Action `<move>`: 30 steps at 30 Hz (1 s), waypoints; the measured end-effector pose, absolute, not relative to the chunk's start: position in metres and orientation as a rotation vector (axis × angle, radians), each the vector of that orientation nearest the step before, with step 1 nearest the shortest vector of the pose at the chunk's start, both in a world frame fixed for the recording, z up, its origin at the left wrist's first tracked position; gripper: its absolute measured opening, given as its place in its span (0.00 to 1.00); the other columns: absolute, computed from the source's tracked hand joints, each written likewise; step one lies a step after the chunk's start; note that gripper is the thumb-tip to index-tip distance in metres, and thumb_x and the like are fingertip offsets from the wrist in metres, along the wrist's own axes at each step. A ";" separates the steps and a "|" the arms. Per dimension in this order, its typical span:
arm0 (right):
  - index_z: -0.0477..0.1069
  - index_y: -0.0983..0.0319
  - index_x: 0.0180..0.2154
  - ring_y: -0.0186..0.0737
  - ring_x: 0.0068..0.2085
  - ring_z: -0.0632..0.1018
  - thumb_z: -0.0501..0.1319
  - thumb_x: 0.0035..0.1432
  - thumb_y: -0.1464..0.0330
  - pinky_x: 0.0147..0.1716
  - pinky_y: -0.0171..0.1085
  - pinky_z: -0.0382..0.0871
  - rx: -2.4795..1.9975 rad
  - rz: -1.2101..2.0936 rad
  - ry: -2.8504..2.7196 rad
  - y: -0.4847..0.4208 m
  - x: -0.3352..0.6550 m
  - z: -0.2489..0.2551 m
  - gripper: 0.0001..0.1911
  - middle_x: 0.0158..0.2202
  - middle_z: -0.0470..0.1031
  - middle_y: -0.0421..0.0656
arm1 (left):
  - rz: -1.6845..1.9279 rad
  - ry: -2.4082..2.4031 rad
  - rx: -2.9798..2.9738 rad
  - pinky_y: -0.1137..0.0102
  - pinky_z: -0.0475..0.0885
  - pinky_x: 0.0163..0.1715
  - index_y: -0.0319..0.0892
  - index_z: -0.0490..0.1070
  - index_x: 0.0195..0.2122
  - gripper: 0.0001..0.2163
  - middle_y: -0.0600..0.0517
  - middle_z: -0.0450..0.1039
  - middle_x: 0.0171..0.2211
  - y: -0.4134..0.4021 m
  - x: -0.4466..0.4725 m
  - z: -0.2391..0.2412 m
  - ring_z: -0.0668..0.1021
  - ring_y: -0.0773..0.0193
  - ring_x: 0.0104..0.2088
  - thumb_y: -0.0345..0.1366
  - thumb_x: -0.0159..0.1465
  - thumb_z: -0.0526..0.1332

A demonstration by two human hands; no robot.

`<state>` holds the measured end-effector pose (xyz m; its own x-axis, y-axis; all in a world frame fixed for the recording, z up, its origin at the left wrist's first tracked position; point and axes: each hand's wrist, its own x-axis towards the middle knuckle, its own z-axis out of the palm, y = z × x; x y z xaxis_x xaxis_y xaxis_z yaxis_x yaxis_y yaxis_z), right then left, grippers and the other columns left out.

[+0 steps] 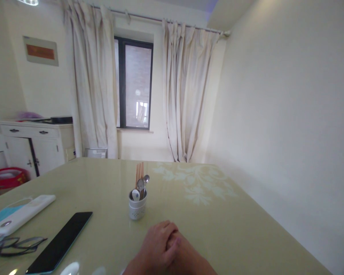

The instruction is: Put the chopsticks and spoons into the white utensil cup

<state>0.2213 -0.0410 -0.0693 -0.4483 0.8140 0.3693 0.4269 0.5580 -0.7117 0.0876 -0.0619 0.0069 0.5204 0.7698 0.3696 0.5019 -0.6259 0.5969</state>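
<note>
At the bottom middle, my two hands rest together over the table. My left hand (158,242) lies on top, its fingers wrapped round my right hand (181,244). Most of the right hand, its fingers included, is hidden under the left. Just beyond them stands a white pierced utensil cup (137,211), upright and apart from both hands. It holds several reddish-brown chopsticks (139,172), a white spoon (135,195), a small round strainer (140,184) and a metal spoon (146,178).
On the left of the glossy table (109,183) lie a dark-screened phone (61,240), folded glasses (20,244), a long white device (25,214) and a blue face mask (2,217). A wall (289,114) borders the right. Behind are curtains (93,84) and a cabinet (46,141).
</note>
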 end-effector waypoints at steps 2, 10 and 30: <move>0.81 0.56 0.55 0.54 0.56 0.80 0.64 0.56 0.74 0.64 0.44 0.70 -1.025 0.671 -2.254 -0.043 0.220 -0.066 0.24 0.59 0.83 0.46 | 0.877 1.065 2.380 0.64 0.70 0.41 0.46 0.78 0.41 0.15 0.45 0.82 0.38 -0.060 0.087 0.007 0.80 0.53 0.39 0.46 0.71 0.55; 0.78 0.63 0.57 0.55 0.60 0.79 0.63 0.63 0.72 0.64 0.47 0.70 -0.865 0.353 -2.551 -0.065 0.227 -0.034 0.21 0.59 0.82 0.55 | 0.844 1.094 2.264 0.66 0.67 0.38 0.45 0.75 0.32 0.27 0.48 0.78 0.30 -0.064 0.085 0.017 0.77 0.57 0.34 0.53 0.76 0.44; 0.81 0.59 0.46 0.51 0.49 0.84 0.59 0.71 0.62 0.51 0.48 0.79 -1.148 0.330 -1.869 -0.034 0.279 -0.003 0.13 0.48 0.84 0.51 | 1.442 1.639 1.469 0.53 0.75 0.50 0.42 0.66 0.58 0.37 0.39 0.80 0.51 0.022 0.003 -0.005 0.82 0.41 0.51 0.59 0.54 0.70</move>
<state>0.2793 -0.0344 -0.0031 -0.1736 0.8175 0.5492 0.5804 0.5354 -0.6136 0.0035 0.0218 -0.0053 -0.2891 0.9188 0.2688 0.3836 -0.1461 0.9119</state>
